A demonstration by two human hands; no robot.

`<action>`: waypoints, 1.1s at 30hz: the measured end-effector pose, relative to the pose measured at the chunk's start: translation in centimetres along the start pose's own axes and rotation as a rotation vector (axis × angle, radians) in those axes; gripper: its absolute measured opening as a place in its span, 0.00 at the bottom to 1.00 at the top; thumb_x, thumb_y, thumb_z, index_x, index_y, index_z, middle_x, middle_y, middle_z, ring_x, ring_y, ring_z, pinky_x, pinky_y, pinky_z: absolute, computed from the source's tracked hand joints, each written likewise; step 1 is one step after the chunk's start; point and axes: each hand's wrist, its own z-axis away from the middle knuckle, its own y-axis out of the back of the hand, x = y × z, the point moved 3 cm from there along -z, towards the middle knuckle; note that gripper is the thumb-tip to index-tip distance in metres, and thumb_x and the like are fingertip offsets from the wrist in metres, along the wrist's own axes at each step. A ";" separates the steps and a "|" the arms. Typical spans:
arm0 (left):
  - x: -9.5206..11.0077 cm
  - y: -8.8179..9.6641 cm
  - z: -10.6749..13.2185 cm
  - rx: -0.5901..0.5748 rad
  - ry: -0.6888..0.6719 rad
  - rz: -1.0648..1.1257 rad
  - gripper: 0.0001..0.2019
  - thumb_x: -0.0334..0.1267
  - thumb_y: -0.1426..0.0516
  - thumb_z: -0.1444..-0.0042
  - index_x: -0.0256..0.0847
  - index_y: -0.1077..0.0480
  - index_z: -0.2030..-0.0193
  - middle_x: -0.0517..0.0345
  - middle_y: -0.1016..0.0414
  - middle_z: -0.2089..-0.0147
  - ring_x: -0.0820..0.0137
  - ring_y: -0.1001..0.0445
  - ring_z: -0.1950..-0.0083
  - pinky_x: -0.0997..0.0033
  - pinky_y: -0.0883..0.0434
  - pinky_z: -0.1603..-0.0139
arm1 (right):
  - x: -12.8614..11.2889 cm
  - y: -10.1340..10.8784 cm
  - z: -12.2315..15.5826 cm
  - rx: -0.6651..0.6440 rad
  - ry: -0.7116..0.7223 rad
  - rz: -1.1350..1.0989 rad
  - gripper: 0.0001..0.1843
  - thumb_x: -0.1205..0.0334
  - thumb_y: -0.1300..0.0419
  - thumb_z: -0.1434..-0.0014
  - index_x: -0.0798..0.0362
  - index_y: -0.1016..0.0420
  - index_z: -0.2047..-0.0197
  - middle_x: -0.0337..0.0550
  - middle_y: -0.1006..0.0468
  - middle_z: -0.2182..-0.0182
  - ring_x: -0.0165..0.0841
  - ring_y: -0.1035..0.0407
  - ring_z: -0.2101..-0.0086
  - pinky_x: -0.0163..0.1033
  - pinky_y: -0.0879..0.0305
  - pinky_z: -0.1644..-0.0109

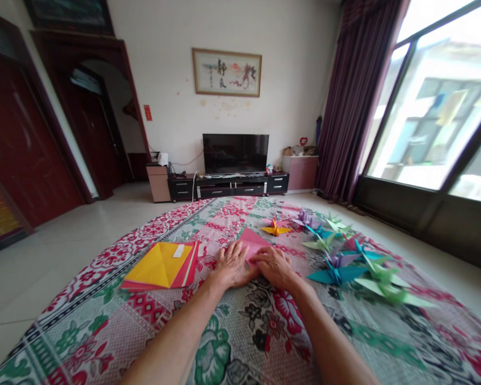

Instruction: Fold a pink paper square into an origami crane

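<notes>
A pink sheet of paper (251,240), folded into a pointed shape, lies on the flowered cloth (240,331). My left hand (231,266) rests flat on its left edge with the fingers stretched out and pressing down. My right hand (274,266) lies on the paper's near right part, fingers extended and pressed onto the fold. Neither hand lifts the paper.
A stack of coloured paper sheets (162,265), yellow on top, lies to the left. Several folded paper cranes (336,274) in blue, green, purple and an orange one (276,229) sit to the right. A television (235,153) on a low cabinet stands ahead; large window on the right.
</notes>
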 end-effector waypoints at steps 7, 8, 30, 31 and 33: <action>0.0 0.4 0.1 -0.037 0.006 0.013 0.42 0.61 0.59 0.52 0.40 0.61 0.34 0.51 0.67 0.31 0.59 0.70 0.32 0.45 0.64 0.37 | -1.1 0.4 0.1 0.132 -0.131 -0.026 0.14 0.55 0.49 0.47 0.41 0.22 0.68 0.36 0.26 0.59 0.36 0.38 0.56 0.41 0.47 0.54; 0.0 0.4 0.1 -0.041 0.001 0.016 0.43 0.62 0.58 0.53 0.40 0.61 0.34 0.51 0.68 0.31 0.58 0.70 0.32 0.45 0.64 0.37 | -1.1 0.4 0.1 0.148 -0.172 -0.030 0.13 0.52 0.48 0.48 0.40 0.22 0.69 0.36 0.26 0.59 0.37 0.38 0.56 0.42 0.46 0.54; -2.0 2.7 -0.5 -0.113 -0.115 0.179 0.36 0.53 0.51 0.50 0.44 0.56 0.35 0.55 0.60 0.32 0.57 0.60 0.33 0.53 0.56 0.36 | -1.4 0.1 0.4 0.124 -0.185 -0.049 0.10 0.51 0.43 0.50 0.41 0.24 0.65 0.39 0.31 0.56 0.39 0.41 0.53 0.47 0.50 0.52; -2.1 2.6 -0.6 -0.091 -0.112 0.185 0.33 0.49 0.53 0.47 0.43 0.54 0.36 0.55 0.57 0.32 0.58 0.58 0.33 0.55 0.56 0.36 | -1.4 0.2 0.5 0.122 -0.177 -0.051 0.10 0.51 0.43 0.49 0.41 0.24 0.65 0.39 0.31 0.56 0.39 0.41 0.53 0.47 0.50 0.52; -2.1 2.3 -0.9 -0.052 -0.080 0.161 0.28 0.43 0.57 0.45 0.41 0.51 0.36 0.56 0.54 0.33 0.61 0.55 0.34 0.57 0.54 0.36 | -1.4 0.2 0.6 0.127 -0.168 -0.056 0.10 0.52 0.44 0.49 0.41 0.24 0.65 0.39 0.31 0.56 0.39 0.41 0.53 0.47 0.50 0.52</action>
